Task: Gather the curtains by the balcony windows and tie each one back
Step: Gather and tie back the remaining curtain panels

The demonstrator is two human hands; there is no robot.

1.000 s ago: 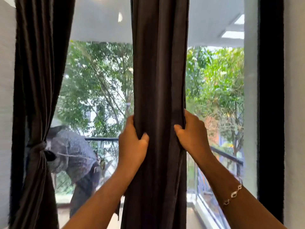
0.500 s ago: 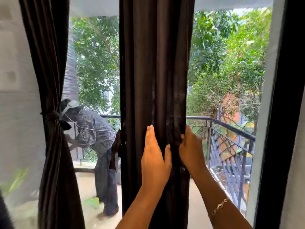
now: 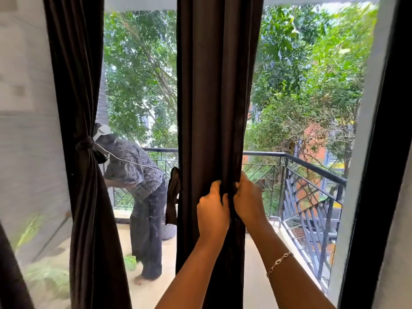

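A dark brown curtain (image 3: 214,97) hangs straight down the middle of the window. My left hand (image 3: 213,210) and my right hand (image 3: 248,201) sit close together at waist height, both pinching folds of its cloth. A strip of the same dark fabric, the tie-back (image 3: 172,197), dangles off the curtain's left edge beside my left hand. At the left a second dark curtain (image 3: 82,85) is gathered and bound by a knotted tie (image 3: 85,143).
Beyond the glass a person (image 3: 138,181) bends over on the balcony by the black railing (image 3: 312,166). A black window frame (image 3: 374,152) runs down the right side. Trees fill the background.
My hands have come together from the curtain's two edges toward its middle right, bunching the cloth. The view has tilted downward, and the hands have sunk lower on the curtain.
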